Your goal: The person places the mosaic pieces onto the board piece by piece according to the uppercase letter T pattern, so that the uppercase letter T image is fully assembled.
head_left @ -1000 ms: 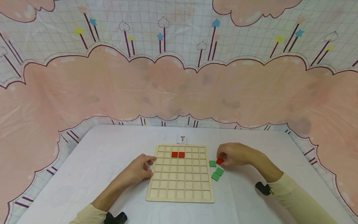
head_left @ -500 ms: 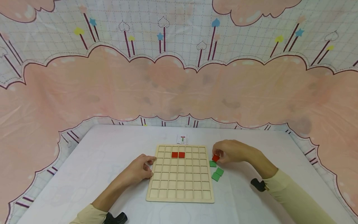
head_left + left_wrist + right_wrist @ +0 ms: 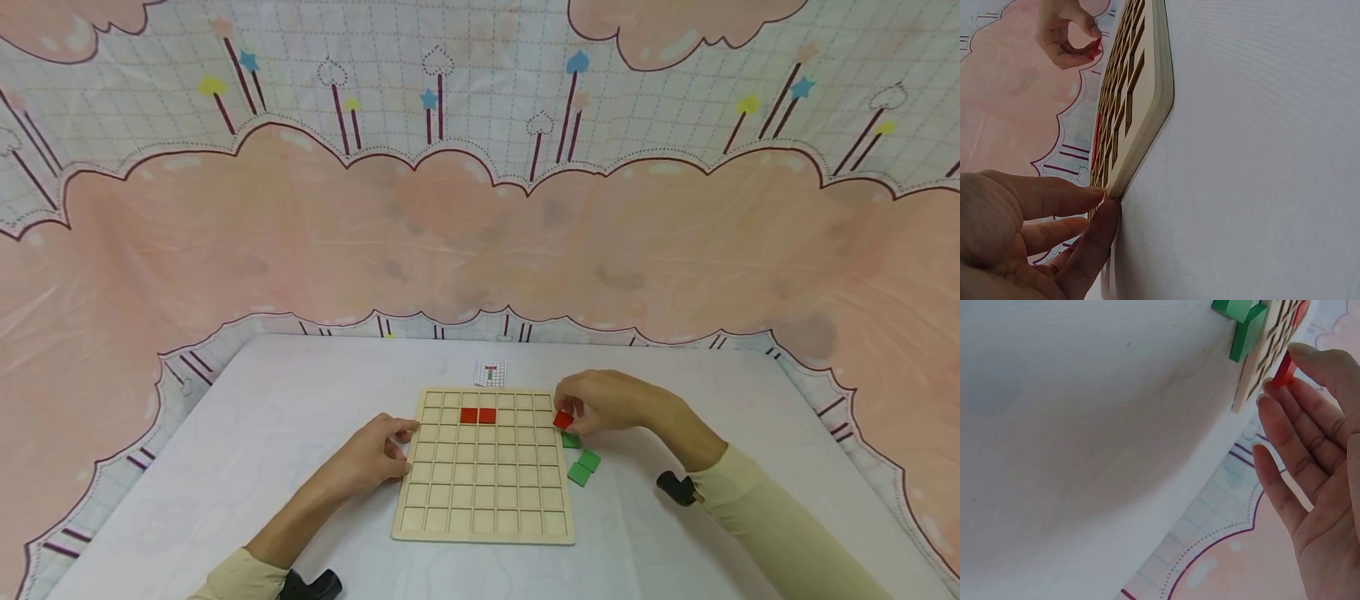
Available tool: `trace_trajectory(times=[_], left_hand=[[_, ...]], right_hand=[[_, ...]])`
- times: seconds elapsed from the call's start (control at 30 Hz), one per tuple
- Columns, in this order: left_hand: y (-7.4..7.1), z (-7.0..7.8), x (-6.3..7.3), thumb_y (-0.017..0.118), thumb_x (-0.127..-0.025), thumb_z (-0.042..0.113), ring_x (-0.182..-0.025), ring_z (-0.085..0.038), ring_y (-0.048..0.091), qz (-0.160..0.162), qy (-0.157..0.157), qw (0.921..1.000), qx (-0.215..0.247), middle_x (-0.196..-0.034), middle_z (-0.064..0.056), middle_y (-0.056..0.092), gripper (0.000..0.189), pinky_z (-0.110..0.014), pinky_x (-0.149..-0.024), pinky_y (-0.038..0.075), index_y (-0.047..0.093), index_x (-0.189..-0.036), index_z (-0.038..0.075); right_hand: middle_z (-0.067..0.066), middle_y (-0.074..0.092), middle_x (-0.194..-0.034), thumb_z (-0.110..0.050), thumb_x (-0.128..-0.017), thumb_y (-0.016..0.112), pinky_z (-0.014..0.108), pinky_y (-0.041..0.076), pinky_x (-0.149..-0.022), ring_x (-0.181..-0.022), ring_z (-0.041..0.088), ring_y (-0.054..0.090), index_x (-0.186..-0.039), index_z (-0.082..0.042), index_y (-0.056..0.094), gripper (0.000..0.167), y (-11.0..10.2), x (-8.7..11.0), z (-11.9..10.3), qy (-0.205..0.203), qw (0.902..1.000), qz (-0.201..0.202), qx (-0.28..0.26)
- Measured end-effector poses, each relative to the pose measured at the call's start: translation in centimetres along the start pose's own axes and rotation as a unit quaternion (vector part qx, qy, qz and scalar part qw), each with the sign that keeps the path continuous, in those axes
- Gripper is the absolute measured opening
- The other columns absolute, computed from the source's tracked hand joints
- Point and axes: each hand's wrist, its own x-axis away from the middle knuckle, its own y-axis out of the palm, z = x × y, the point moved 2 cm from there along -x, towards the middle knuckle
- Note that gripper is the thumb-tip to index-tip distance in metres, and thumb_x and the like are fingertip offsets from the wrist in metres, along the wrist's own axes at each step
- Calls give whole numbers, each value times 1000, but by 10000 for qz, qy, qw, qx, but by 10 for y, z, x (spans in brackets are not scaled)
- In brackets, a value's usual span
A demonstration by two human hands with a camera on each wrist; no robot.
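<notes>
A light wooden grid board (image 3: 475,498) lies on the white table. My left hand (image 3: 367,454) holds its left edge with thumb and fingers; the left wrist view shows the fingertips (image 3: 1107,209) against that edge. Two red square tiles (image 3: 477,415) sit side by side in its second row from the far side. My right hand (image 3: 611,400) pinches another red tile (image 3: 563,420) between thumb and fingertips, tilted, above the board's right edge. In the right wrist view this red tile (image 3: 1283,370) shows edge-on, with the other fingers spread loosely below it.
Right of the board lie several green square tiles (image 3: 578,473), one (image 3: 572,440) partly below my right hand. A small printed grid card (image 3: 490,373) with a red and green T shape lies beyond the far edge. A patterned cloth (image 3: 480,242) hangs behind the table.
My right hand has moved left with the pinched red tile, from beside the green tiles to over the board's right edge. The left hand and the board have stayed in place.
</notes>
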Motion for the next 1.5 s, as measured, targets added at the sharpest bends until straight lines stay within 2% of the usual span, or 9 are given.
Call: trace_trajectory(times=[0.27, 0.8, 1.07, 1.5], left_hand=[[-2, 2, 3, 72, -75, -14, -81, -17, 55, -41, 140, 9999, 7, -108, -10, 55, 62, -24, -60, 47, 58, -135, -8], [-2, 5, 4, 73, -75, -15, -80, -17, 53, -67, 146, 9998, 69, -107, -10, 54, 62, -25, -59, 45, 58, -135, -8], [-2, 5, 4, 73, -75, -15, -81, -17, 53, -72, 118, 9999, 103, -107, -10, 54, 62, -25, -59, 45, 58, -136, -8], [-3, 6, 4, 72, -75, -15, -81, -17, 54, -67, 166, 9998, 40, -107, -10, 55, 61, -25, -60, 46, 59, -135, -8]], right_hand=[[-13, 63, -91, -27, -87, 78, 26, 50, -73, -84, 9, 59, -104, -24, 69, 19, 1, -9, -4, -113, 9999, -21, 47], [-11, 63, -90, -31, -88, 79, 26, 49, -73, -83, 8, 56, -104, -23, 69, 21, 4, -29, -15, -292, 9995, -50, 90], [-11, 62, -88, -30, -88, 78, 26, 50, -72, -82, 9, 58, -104, -24, 70, 19, 5, -38, -23, -166, 9997, -126, 108], [-10, 62, -91, -30, -90, 77, 24, 49, -73, -83, 7, 56, -106, -23, 69, 20, 6, -51, -31, -580, 9974, -129, 402]])
